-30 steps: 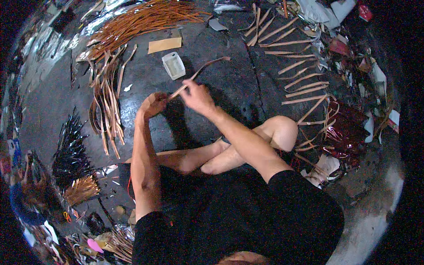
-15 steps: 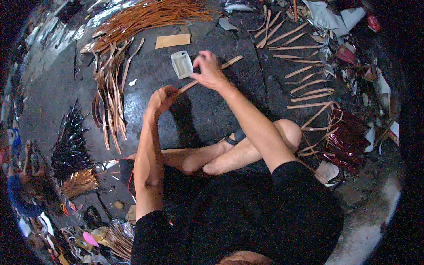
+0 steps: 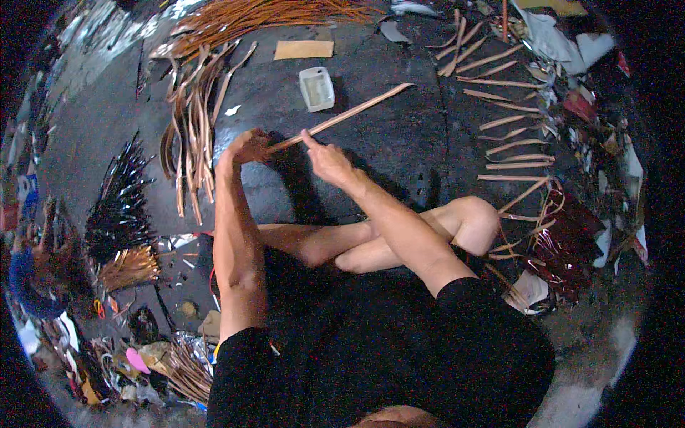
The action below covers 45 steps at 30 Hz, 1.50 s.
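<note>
A long, narrow tan strip point(image 3: 360, 111) slants over the dark floor, its far end pointing up and to the right. My left hand point(image 3: 248, 147) is closed around its near left end; the fingertips are partly hidden. Against the strip's lower edge, not far from the left hand, rests the outstretched index finger of my right hand point(image 3: 330, 162). The other right fingers are curled and seem to hold nothing. Just beyond the strip stands a small white rectangular tub point(image 3: 302, 88) with a pale bottom.
Brown strips lie bunched at left point(image 3: 193, 135), with single strips point(image 3: 515, 158) in a row at right. An orange-brown bundle point(image 3: 275, 21) and tan rectangular piece point(image 3: 305, 49) lie beyond. A black bundle point(image 3: 118, 203) is left, a dark red one point(image 3: 571, 239) right. Another person's blue sleeve point(image 3: 25, 282) shows far left.
My right hand has come away from beside the tub, down and nearer my left hand, index finger now on the strip. My left hand keeps hold of the strip. The whole view has shifted slightly.
</note>
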Available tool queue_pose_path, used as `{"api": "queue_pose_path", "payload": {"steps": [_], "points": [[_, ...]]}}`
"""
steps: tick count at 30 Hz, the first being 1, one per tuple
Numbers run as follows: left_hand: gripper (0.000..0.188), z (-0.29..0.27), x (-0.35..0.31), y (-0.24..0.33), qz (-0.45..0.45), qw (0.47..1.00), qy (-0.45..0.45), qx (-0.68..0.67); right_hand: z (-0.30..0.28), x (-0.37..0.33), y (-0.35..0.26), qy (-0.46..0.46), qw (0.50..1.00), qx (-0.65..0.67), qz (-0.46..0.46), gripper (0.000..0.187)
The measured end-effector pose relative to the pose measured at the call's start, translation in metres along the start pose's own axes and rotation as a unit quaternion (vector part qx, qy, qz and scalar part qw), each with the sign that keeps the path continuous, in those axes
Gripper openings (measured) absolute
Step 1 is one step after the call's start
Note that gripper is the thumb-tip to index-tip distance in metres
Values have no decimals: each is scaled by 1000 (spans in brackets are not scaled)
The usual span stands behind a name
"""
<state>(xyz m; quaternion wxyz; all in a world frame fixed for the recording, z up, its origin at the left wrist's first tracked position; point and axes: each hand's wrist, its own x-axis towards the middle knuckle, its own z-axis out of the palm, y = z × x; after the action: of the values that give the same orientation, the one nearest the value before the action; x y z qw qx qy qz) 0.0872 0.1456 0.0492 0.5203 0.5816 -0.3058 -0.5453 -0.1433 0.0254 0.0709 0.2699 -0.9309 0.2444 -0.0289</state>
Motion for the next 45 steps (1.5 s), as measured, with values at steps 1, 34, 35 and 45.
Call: {"api": "queue_pose_path", "payload": {"steps": [1, 34, 35, 45], "points": [[26, -13, -2, 3, -11, 976, 38, 213, 14, 0, -12, -7, 1000, 15, -3, 53], [23, 473, -48, 287, 191, 838, -376, 346, -13, -152, 22, 115, 979, 161, 46, 62], [22, 507, -68, 298, 129, 840, -404, 338, -19, -159, 21, 105, 979, 167, 45, 62], [20, 648, -141, 183, 190, 648, -726, 126, -42, -208, 16, 107, 975, 190, 49, 64]]}}
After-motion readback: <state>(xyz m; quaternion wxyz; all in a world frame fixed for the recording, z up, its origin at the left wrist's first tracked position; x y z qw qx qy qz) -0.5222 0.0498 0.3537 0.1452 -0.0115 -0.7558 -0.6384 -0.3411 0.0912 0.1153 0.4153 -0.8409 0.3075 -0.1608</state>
